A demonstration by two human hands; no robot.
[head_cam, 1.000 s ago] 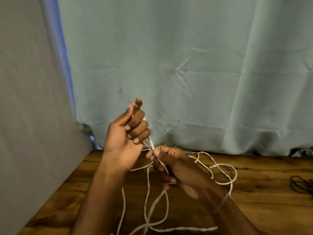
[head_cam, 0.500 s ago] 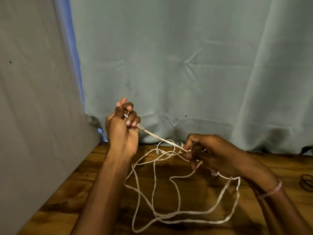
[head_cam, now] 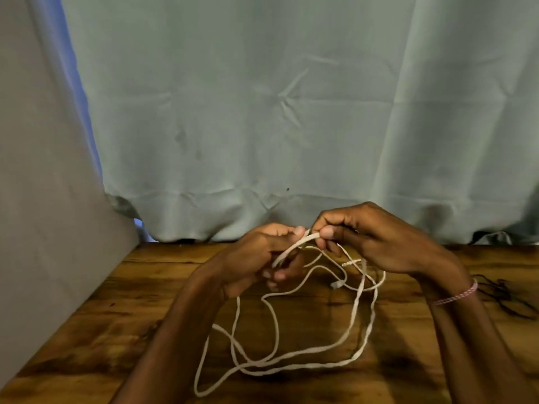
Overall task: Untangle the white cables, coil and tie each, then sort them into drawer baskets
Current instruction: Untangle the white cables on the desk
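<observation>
With the left hand (head_cam: 262,255) gripping and the right hand (head_cam: 373,240) pinching one raised stretch of white cable (head_cam: 294,246), whose crossed loops lie slack on the desk (head_cam: 116,330), a hard pull apart would likely cinch those crossings into a knot.

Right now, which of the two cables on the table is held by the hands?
The white cable, which the left hand and the right hand both pinch. The dark cable lies untouched near the right edge of the table.
</observation>
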